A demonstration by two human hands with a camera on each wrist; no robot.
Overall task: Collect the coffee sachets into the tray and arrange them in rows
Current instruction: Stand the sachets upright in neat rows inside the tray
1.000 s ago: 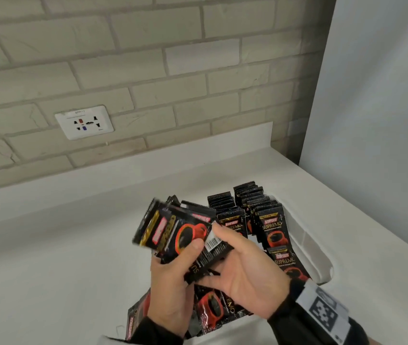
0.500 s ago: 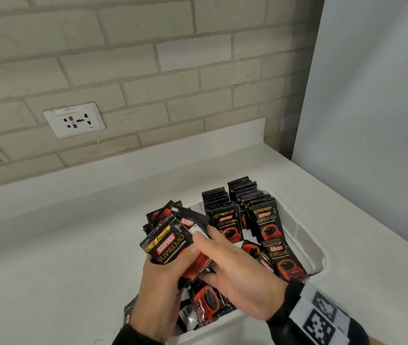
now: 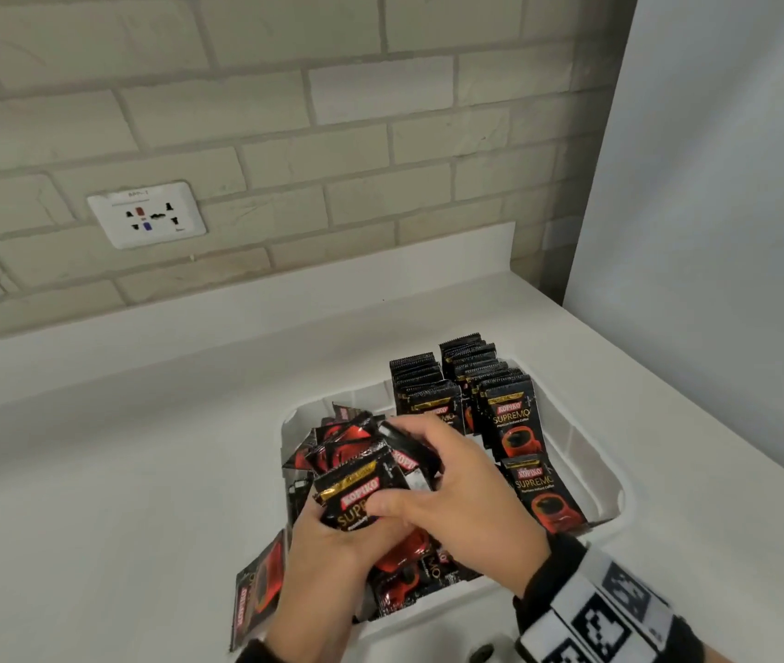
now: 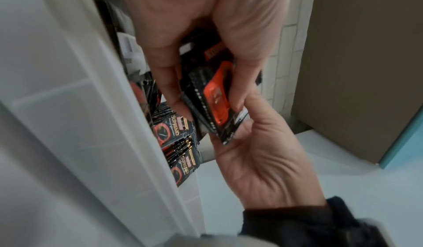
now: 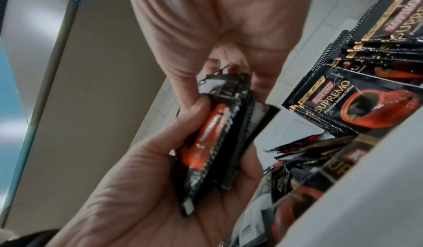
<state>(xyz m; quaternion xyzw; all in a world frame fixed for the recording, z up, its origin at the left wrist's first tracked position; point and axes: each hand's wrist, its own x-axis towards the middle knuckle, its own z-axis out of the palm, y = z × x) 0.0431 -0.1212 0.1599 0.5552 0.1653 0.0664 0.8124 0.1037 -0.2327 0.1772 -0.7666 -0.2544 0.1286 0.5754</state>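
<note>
Black-and-red coffee sachets fill a white tray point(image 3: 608, 476) on the counter. Two neat rows of upright sachets point(image 3: 469, 382) stand at the tray's back right, and one flat sachet point(image 3: 545, 495) leans in front of them. Loose sachets point(image 3: 342, 435) lie jumbled in the left half. My left hand point(image 3: 323, 562) and right hand point(image 3: 457, 490) together grip a small stack of sachets point(image 3: 356, 490) just above the jumble. In the wrist views the stack point(image 4: 215, 104) point(image 5: 213, 138) is pinched edge-on between the thumbs and fingers of both hands.
One sachet point(image 3: 261, 586) hangs over the tray's front left rim onto the white counter point(image 3: 117, 471). A brick wall with a socket plate point(image 3: 146, 215) runs behind. A pale panel point(image 3: 715, 208) closes off the right side.
Both hands have come down from chest height to just over the tray. The fanned-out sachets are now gathered into a tighter stack between them.
</note>
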